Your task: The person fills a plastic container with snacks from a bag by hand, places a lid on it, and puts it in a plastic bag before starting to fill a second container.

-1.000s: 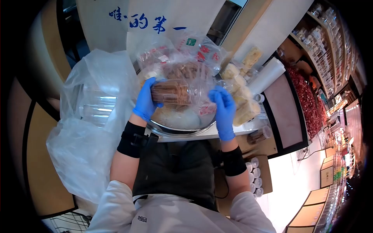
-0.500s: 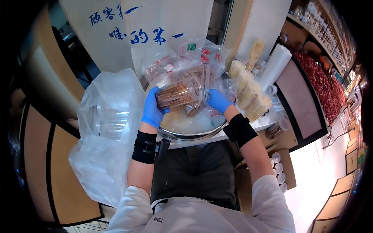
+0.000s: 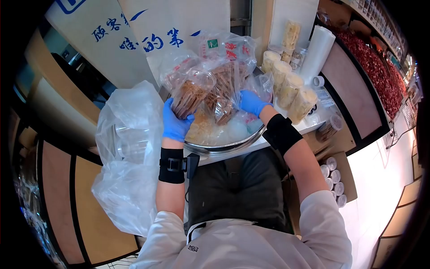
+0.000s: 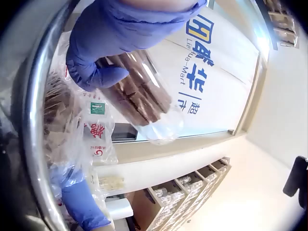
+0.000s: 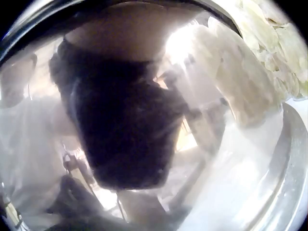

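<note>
One blue-gloved left hand (image 3: 176, 126) curls round a clear cylindrical plastic jar of brown sticks (image 3: 191, 95), over the left side of a round steel basin (image 3: 226, 148); the right hand's (image 3: 255, 103) openness and hold are unclear. Probably light, slick: grasp mid-body.

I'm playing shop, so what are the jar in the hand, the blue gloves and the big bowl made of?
Jar: clear and glossy, probably plastic, maybe glass; you can see through it. Gloves: thin and rubbery, it seems, because they cling and wrinkle. Bowl: polished metal, perhaps steel; its side reflects like a mirror.
</note>
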A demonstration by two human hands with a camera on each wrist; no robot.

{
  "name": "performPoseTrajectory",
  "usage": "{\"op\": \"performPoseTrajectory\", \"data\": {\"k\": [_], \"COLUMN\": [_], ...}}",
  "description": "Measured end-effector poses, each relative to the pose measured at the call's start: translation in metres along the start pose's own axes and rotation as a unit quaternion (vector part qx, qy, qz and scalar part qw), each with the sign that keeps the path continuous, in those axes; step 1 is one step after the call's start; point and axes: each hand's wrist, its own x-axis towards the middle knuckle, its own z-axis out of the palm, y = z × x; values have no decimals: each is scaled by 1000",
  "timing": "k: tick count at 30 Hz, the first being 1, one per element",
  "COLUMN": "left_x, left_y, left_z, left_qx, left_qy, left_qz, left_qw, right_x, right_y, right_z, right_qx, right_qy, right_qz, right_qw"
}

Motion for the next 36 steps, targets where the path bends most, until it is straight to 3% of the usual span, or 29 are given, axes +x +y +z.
{"op": "performPoseTrajectory", "data": {"k": [3,5,6,8,9,11,12,14,15,17,18,20,24,26,29,36], "left_x": [-5,-5,-5,-7,-6,-2,-3,-6,-8,-12,-13,-13,-11,-12,-12,-12], "left_y": [-1,-1,-1,-4,-6,-10,-11,-14,-15,-16,-17,-17,-18,-18,-19,-21], "left_z": [3,-2,0,1,-2,-9,-7,-1,3,11,12,9,3,7,8,10], "left_qx": [38,-179,-178,-14,-18,64,59,91,83,109,100,120,153,169,187,227], "left_qy": [66,-68,-69,59,59,130,130,127,127,153,153,108,87,114,131,110], "left_qz": [31,-127,-128,-22,-20,24,28,37,40,58,59,75,73,75,78,64], "left_qw": [997,973,973,998,998,989,989,987,988,981,981,984,982,976,970,966], "right_x": [-4,-9,-7,-6,-6,-6,-7,-17,-22,-37,-43,-51,-54,-51,-52,-48], "right_y": [-10,-18,-17,-17,-15,-13,-15,-28,-37,-57,-69,-94,-113,-114,-119,-121], "right_z": [-5,-10,-12,-14,-13,-12,-18,-36,-45,-58,-64,-68,-65,-59,-51,-52], "right_qx": [-38,-4,-5,112,110,204,201,312,308,454,449,508,472,532,586,565], "right_qy": [-16,41,42,164,161,319,315,402,397,375,370,321,224,115,57,-13], "right_qz": [-26,58,59,67,64,31,26,32,27,-12,-14,-62,-37,-25,-19,41], "right_qw": [999,997,997,978,979,925,927,860,864,808,813,797,852,838,808,824]}}
